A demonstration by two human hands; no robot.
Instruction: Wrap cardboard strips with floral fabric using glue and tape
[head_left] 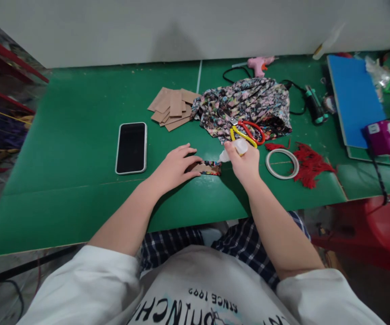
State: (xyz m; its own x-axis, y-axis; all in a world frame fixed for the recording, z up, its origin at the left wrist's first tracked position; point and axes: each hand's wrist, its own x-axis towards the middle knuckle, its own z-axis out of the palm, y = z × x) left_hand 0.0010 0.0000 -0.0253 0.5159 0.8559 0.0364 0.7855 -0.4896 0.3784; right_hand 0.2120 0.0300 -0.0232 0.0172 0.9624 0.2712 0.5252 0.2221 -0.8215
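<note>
On the green worktop (80, 135), right in front of the person, I see a small brown card piece (209, 169) with flowery edges. The left hand (176, 167) is half curled, and its thumb and fingers hold the left end of the card piece. The right hand (247, 162) is closed around a little white bottle (240, 145). The bottle's thin tip points at the right end of the card piece, but I can't tell if they touch. Scissors (242, 123) with red and yellow handles lie just past the right hand, on a crumpled cloth (249, 101). Left of the cloth is a messy pile of brown cards (175, 104). A phone (131, 149) lies left of the left hand.
</note>
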